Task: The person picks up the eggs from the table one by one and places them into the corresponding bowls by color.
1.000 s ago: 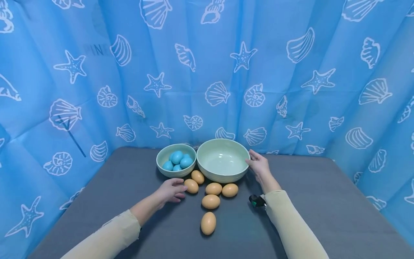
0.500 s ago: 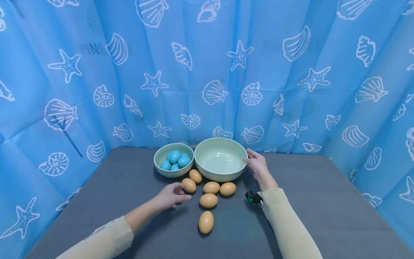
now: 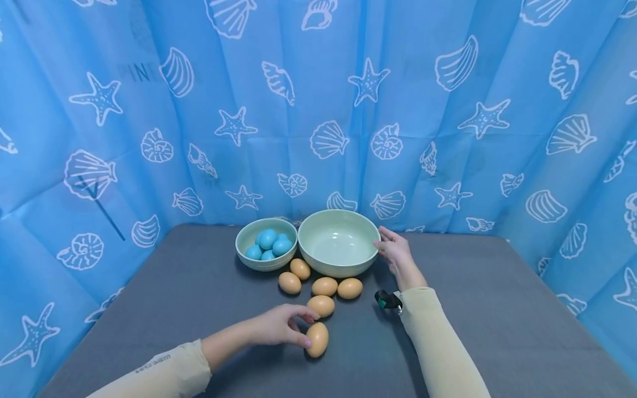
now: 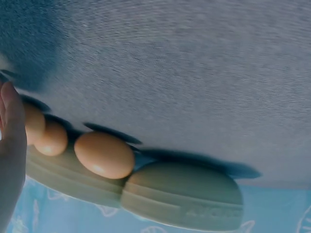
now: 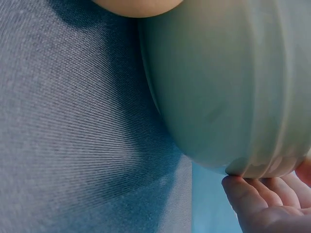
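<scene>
My left hand (image 3: 283, 327) is at the front brown egg (image 3: 317, 339), its thumb touching the egg's left side and its fingers just behind the top. The left wrist view catches only part of that hand (image 4: 10, 150), at its left edge. At the large pale green bowl (image 3: 338, 240), my right hand (image 3: 396, 255) holds the right side, thumb by the rim. In the right wrist view, its fingertips (image 5: 235, 187) lie against the bowl's outer wall. The large bowl's inside is bare.
Left of the large bowl, touching or nearly so, stands a smaller green bowl (image 3: 266, 265) with several blue eggs (image 3: 267, 239). Several more brown eggs (image 3: 324, 286) lie in front of the bowls on the grey table (image 3: 199, 287). A blue shell-print curtain (image 3: 298, 110) hangs behind.
My left hand has moved from the eggs near the small bowl forward and right to the front egg. My right hand stays at the large bowl. The view has shifted slightly.
</scene>
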`<state>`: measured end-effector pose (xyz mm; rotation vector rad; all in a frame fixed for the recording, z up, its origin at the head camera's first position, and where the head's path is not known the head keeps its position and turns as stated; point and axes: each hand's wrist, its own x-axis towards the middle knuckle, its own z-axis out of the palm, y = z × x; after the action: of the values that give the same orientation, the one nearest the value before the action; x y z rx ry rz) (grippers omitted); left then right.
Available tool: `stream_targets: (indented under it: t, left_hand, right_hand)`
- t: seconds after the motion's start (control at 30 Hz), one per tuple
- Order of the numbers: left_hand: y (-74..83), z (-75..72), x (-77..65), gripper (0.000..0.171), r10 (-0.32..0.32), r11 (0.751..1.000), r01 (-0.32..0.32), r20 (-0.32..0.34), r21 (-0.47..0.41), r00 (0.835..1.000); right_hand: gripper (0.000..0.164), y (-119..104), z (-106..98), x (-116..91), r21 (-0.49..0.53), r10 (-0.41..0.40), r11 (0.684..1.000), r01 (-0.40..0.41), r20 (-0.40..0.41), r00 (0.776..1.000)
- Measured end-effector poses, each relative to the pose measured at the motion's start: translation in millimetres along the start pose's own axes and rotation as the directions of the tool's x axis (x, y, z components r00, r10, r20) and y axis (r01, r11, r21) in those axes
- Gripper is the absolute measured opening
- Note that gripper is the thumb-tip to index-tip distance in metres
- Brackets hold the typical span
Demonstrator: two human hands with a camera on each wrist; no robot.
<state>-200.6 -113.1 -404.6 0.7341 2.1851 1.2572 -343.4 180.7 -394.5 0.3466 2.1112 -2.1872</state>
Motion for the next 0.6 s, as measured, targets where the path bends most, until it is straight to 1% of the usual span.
stream_targets:
  t: [0.17,0.37,0.47,0.6]
  left_hand:
    - [1.1,9.4,5.8,0.054,-0.001,0.996,0.003,-0.023,0.085,1.0]
    - [3.7,16.7,11.8,0.05,0.039,0.98,-0.028,-0.052,0.196,0.998]
    - [5.2,19.1,13.5,0.049,0.028,0.976,-0.016,-0.052,0.218,0.998]
    - [5.0,20.4,15.3,0.049,-0.003,0.978,0.01,-0.037,0.207,0.999]
  right_hand:
    - [0.058,0.2,-0.1,0.9,0.008,0.001,1.0,-0.001,0.004,1.0]
    - [0.057,1.0,-1.0,3.3,0.015,0.004,1.0,-0.004,0.002,1.0]
    - [0.057,0.7,-0.6,2.3,0.021,0.004,1.0,-0.004,0.004,1.0]
    - [0.06,0.8,-0.4,0.3,0.025,-0.004,1.0,0.003,0.015,1.0]
